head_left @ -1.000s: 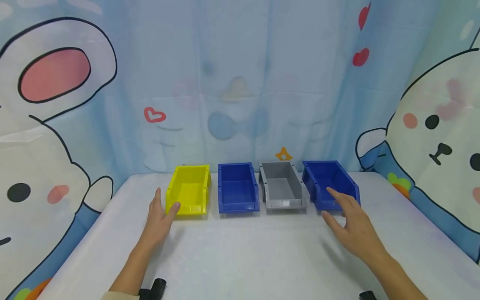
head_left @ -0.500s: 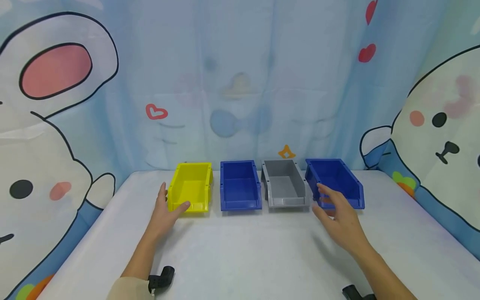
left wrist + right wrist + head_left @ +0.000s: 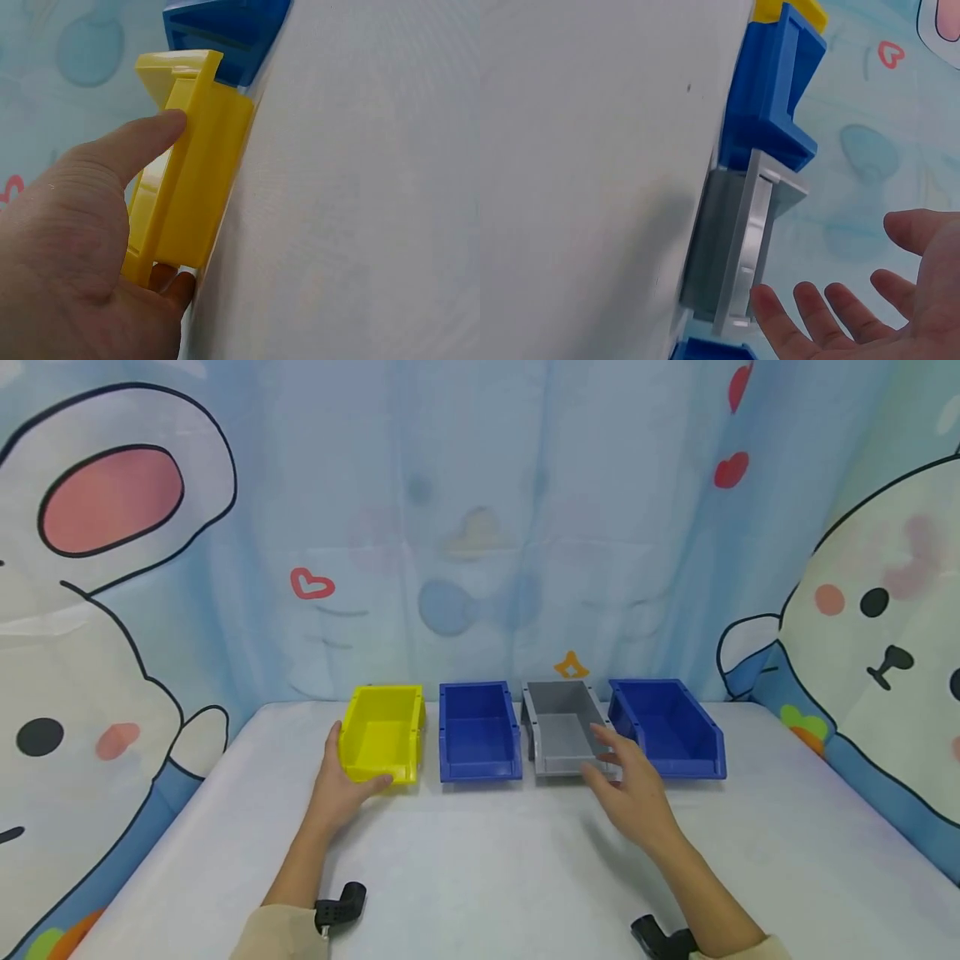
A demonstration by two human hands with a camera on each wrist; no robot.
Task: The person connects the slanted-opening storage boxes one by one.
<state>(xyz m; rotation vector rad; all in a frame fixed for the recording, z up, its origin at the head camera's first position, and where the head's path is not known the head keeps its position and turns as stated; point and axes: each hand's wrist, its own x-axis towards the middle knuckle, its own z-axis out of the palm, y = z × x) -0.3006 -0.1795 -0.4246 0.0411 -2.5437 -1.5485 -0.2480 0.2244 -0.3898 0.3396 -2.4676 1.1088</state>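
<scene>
Four-sided plastic storage bins stand in a row: yellow (image 3: 384, 727), blue (image 3: 480, 735), grey (image 3: 558, 727) and a second blue bin (image 3: 675, 735) at the right end. At the yellow bin's front left corner, my left hand (image 3: 339, 793) grips it, thumb over the front lip and the other fingers along the left side, partly hidden. The left wrist view shows two fingertips (image 3: 180, 289) low by the bin's end. My right hand (image 3: 637, 802) hovers before the grey bin with fingers spread and loosely bent, holding nothing; one fingertip overlaps its front edge in the right wrist view.
A white-covered table (image 3: 480, 877) carries the bins near its back edge. Behind it hangs a light blue curtain (image 3: 480, 468) with cartoon animals and hearts. Black wrist cameras (image 3: 341, 903) are strapped to both forearms.
My right hand has moved left, from the right blue bin to the grey bin. My left hand has come in to the right and taken hold of the yellow bin's corner.
</scene>
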